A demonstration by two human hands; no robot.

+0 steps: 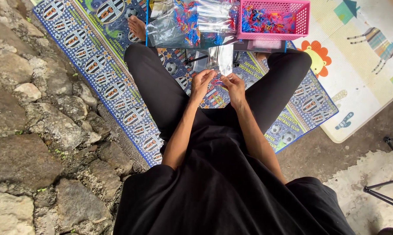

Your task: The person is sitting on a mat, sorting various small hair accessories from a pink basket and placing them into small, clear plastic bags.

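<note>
I sit cross-legged in black clothes on a patterned mat. My left hand and my right hand are raised together over my lap, fingertips pinching the lower edge of a small clear plastic bag. The bag hangs upright between both hands. What is inside it cannot be made out. Just beyond the hands stands a pink plastic basket holding several small red and blue pieces, and beside it lies a pile of clear packets with the same coloured pieces.
Rough stone paving runs along the left. A pale play mat with animal pictures lies at the right. Black tripod legs stand at the lower right. My bare foot rests near the packets.
</note>
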